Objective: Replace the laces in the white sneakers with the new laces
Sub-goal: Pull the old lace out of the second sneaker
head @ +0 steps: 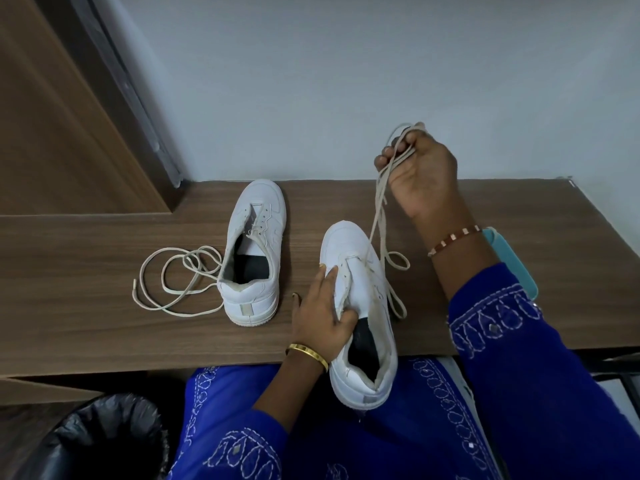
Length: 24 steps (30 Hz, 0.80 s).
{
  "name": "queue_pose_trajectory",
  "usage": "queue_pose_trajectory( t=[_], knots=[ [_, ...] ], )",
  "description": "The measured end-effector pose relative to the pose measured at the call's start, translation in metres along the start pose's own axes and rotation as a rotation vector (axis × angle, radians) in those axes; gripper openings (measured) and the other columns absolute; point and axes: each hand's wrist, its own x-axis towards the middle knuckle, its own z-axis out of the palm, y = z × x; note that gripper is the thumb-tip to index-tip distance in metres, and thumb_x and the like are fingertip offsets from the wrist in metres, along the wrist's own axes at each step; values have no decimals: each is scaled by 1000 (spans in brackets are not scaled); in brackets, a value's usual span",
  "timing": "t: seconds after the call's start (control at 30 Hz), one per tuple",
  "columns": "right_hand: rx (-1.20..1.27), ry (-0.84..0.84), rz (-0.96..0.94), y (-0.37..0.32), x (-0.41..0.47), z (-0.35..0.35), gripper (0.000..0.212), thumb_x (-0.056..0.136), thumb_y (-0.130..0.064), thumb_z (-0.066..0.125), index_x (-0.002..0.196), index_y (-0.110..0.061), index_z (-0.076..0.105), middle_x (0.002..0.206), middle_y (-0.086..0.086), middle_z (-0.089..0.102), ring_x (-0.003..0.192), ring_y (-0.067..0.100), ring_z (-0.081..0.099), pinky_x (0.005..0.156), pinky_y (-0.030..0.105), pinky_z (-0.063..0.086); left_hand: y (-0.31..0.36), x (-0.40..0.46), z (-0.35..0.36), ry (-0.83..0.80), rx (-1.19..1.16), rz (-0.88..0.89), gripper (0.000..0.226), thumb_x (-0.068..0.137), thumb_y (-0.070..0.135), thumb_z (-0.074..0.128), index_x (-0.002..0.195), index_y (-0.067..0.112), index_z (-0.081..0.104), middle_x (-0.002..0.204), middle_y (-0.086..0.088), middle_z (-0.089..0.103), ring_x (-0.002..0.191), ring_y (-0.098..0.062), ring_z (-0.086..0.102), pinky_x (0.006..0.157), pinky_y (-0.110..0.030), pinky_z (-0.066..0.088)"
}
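Two white sneakers are on the brown wooden desk (104, 327). The left sneaker (254, 251) stands alone, its cream lace (173, 282) trailing in loose loops to its left and still attached near the eyelets. The right sneaker (360, 313) hangs with its heel over the desk's front edge. My left hand (320, 313) grips its side by the collar, thumb inside the opening. My right hand (420, 171) is raised above the desk and grips several strands of this sneaker's cream lace (379, 216), which runs down to the eyelets and loops on the desk.
A teal object (512, 265) lies on the desk behind my right forearm. A bin lined with a black bag (104, 441) stands on the floor at lower left. A wooden panel (52, 116) rises at the left, with a white wall behind the desk.
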Motion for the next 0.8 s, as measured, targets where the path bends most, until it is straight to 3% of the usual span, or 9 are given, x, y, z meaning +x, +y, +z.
queue_pose_trajectory(
  t=[0.2, 0.33, 0.53, 0.67, 0.8],
  knots=[
    [-159, 48, -29, 6, -2, -2, 34, 95, -3, 32, 63, -11, 42, 49, 0, 41, 40, 12, 39, 44, 19, 31, -2, -1, 0, 21, -19, 2, 89, 63, 57, 24, 146, 23, 23, 155, 3, 17, 139, -16, 26, 109, -54, 23],
    [-70, 86, -65, -6, 7, 0, 34, 92, 0, 30, 62, -12, 40, 52, 0, 35, 36, 10, 32, 42, 16, 24, 0, 0, -1, 13, -20, 11, 90, 63, 58, 24, 146, 23, 23, 155, 4, 16, 139, -17, 27, 109, -54, 23],
    [28, 36, -97, -1, 11, 6, 32, 88, 4, 30, 61, -11, 37, 47, 1, 36, 35, 11, 31, 41, 16, 26, -1, 0, -2, -2, 5, 10, 90, 62, 58, 23, 146, 24, 21, 155, 4, 15, 140, -15, 24, 109, -53, 22],
    [101, -104, -150, -26, 16, 34, 20, 80, 0, 38, 62, -9, 37, 43, 2, 38, 33, 12, 32, 40, 17, 27, -1, 3, -2, -6, 21, 6, 91, 62, 58, 23, 146, 24, 21, 155, 4, 14, 140, -16, 23, 109, -54, 23],
    [-99, -54, -236, -57, 26, 62, 35, 92, 2, 32, 60, -7, 42, 44, 3, 38, 36, 14, 34, 43, 19, 26, -2, 0, -1, -12, 3, 5, 90, 63, 59, 23, 147, 25, 19, 155, 4, 13, 140, -16, 22, 110, -54, 20]
  ],
)
